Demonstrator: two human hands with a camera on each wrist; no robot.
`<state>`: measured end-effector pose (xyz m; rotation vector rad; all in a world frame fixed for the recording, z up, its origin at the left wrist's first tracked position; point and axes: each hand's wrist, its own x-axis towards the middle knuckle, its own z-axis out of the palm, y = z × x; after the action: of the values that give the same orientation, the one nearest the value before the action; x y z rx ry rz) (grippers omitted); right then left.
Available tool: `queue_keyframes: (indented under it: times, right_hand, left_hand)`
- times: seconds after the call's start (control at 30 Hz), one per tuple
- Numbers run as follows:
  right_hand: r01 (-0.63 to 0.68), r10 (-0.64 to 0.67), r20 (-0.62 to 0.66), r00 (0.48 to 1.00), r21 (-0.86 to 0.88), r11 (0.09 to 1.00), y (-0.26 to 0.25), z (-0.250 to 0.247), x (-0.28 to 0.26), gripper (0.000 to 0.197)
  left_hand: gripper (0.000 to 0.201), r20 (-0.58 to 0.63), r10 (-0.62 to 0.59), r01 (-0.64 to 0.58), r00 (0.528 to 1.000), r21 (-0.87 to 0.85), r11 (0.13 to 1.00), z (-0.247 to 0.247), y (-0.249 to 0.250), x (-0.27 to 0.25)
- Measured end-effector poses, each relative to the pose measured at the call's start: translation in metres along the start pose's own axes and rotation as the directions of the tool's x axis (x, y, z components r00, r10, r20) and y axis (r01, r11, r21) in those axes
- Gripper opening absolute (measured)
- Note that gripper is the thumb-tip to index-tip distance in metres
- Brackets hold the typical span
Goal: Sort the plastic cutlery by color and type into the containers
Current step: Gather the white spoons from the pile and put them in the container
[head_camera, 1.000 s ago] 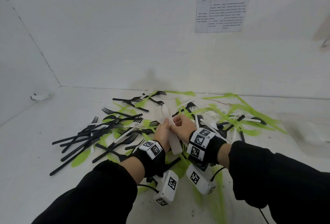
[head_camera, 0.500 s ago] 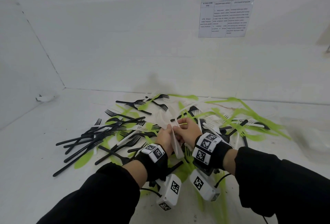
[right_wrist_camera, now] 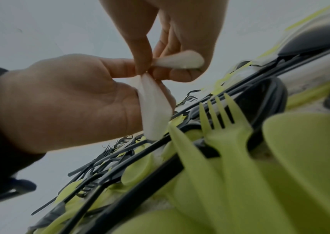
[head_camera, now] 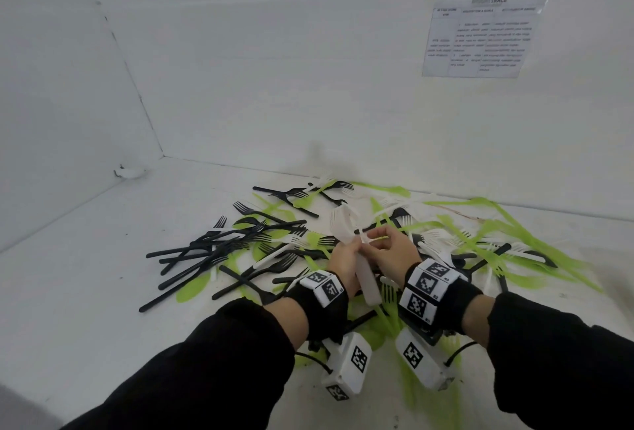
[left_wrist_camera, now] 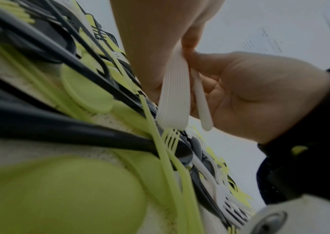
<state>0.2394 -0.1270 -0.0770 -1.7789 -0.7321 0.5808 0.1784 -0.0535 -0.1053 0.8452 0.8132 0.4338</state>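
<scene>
White plastic: a stacked bundle of white cutlery (head_camera: 356,258), fork tines at the top, is gripped in my left hand (head_camera: 343,263) above the mixed pile, its handle ends pointing down toward me. My right hand (head_camera: 394,253) meets it at the top, thumb and fingers pinching one single white piece (left_wrist_camera: 201,98) pressed against the side of the bundle. Compared with a second ago, my two hands have stayed together over the same spot in the pile, and the bundle tips a little further to the left; my view has swung left, so the wall sheet now sits further to the right. Loose stock on the white table (head_camera: 103,258): black forks (head_camera: 219,241) lie mainly to the left, lime-green pieces (head_camera: 497,224) mainly to the right and beneath my wrists, and white forks (head_camera: 442,237) are scattered just past my right hand. One green fork (right_wrist_camera: 226,126) lies tines-up close under my right wrist. Both wrists carry black bands with square black-and-white marker tiles. Wall sheet (head_camera: 480,38): a printed table headed with a word ending in "TRACE"; I cannot read the body text at this blur.
</scene>
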Motion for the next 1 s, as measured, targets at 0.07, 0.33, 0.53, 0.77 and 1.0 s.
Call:
queue_keyframes:
  times: [0.07, 0.33, 0.53, 0.77, 1.0]
  right_hand:
    - [0.001, -0.002, -0.010, 1.000, -0.034, 0.999, 0.002, 0.000, 0.002, 0.012]
    - [0.049, -0.039, 0.048, 0.998, -0.239, 0.970, -0.004, 0.007, -0.001, 0.009]
    - [0.126, -0.049, 0.310, 0.949, -0.235, 0.964, -0.017, 0.007, -0.012, 0.023]
    - [0.388, -0.201, 0.360, 0.911, -0.579, 0.717, -0.030, -0.036, -0.003, 0.028]
    - [0.481, 0.228, 0.565, 0.793, -0.810, 0.335, -0.001, -0.073, -0.032, 0.050]
  left_hand:
    - [0.042, -0.051, 0.015, -0.014, 0.999, 0.028, 1.000, -0.001, -0.001, 0.001]
    - [0.043, 0.018, -0.012, 0.013, 1.000, -0.062, 0.998, -0.006, 0.003, -0.012]
    - [0.042, -0.045, 0.018, -0.020, 0.999, -0.033, 0.999, -0.025, 0.008, -0.015]
    - [0.023, -0.096, 0.180, -0.172, 0.979, 0.087, 0.981, -0.044, 0.036, -0.058]
    - [0.014, -0.195, 0.143, -0.129, 0.970, 0.080, 0.988, -0.064, 0.037, -0.079]
